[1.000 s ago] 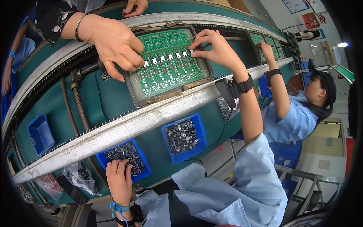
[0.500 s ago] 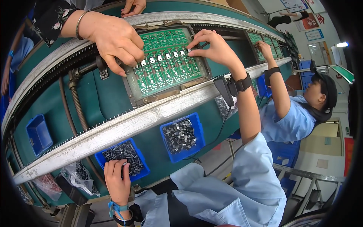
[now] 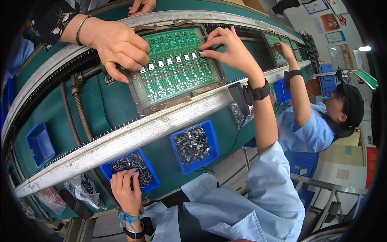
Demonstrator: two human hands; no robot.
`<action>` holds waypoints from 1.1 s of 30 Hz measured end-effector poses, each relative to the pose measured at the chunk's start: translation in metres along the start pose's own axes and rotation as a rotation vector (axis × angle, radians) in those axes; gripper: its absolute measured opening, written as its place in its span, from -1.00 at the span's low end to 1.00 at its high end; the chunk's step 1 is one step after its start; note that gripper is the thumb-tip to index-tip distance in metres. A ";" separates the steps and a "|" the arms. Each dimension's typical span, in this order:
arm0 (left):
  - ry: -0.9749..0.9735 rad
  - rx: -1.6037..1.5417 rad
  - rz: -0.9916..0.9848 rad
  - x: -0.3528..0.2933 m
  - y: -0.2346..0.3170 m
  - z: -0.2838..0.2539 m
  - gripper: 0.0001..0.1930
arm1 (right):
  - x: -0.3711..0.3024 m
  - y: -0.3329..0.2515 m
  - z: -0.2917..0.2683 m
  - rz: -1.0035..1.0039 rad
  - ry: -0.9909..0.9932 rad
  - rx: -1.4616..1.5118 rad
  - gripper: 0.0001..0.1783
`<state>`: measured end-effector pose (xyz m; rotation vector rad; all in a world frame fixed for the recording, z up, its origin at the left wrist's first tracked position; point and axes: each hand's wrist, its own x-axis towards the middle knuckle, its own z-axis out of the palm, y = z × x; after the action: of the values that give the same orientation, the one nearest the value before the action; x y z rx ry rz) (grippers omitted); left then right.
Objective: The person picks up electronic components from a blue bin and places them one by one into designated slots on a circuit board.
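Green counter (image 3: 117, 103) crossed by 2 pale metal rails (image 3: 169, 123); between them lies the green circuit-board panel (image 3: 181, 73) in its dark frame (image 3: 138, 98). Right hand (image 3: 227, 46): fingers pinched at the right end of 1 row of white-tabbed components (image 3: 178, 59); whether they grasp a part cannot be told. Left hand (image 3: 127, 191): fingers curled over black parts (image 3: 128, 162) in a blue bin (image 3: 152, 185), grip hidden. Sound technique, as judged: align each component with its neighbours, press straight down, avoid nudging adjacent tabs. Panel's long axis: parallel to the rails, rising rightward.
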<state>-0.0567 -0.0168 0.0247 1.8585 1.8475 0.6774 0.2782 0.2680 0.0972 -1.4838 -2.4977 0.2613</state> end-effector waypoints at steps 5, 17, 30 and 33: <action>-0.005 0.008 -0.001 0.000 0.000 -0.001 -0.91 | 0.004 -0.014 0.008 -0.083 0.057 -0.019 -0.82; 0.014 0.003 0.008 0.003 0.003 -0.002 -0.91 | 0.010 -0.021 0.014 -0.136 0.064 -0.021 -0.81; 0.157 -0.387 -0.054 -0.009 0.006 -0.008 -0.94 | -0.029 -0.109 0.011 -0.317 0.297 0.369 -0.78; 0.171 -0.956 -0.284 -0.012 0.028 -0.008 -0.91 | -0.080 -0.180 0.011 -0.410 0.181 0.572 -0.73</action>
<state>-0.0395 -0.0296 0.0477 0.9220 1.4190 1.3316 0.1608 0.1116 0.1268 -0.7245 -2.2442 0.6606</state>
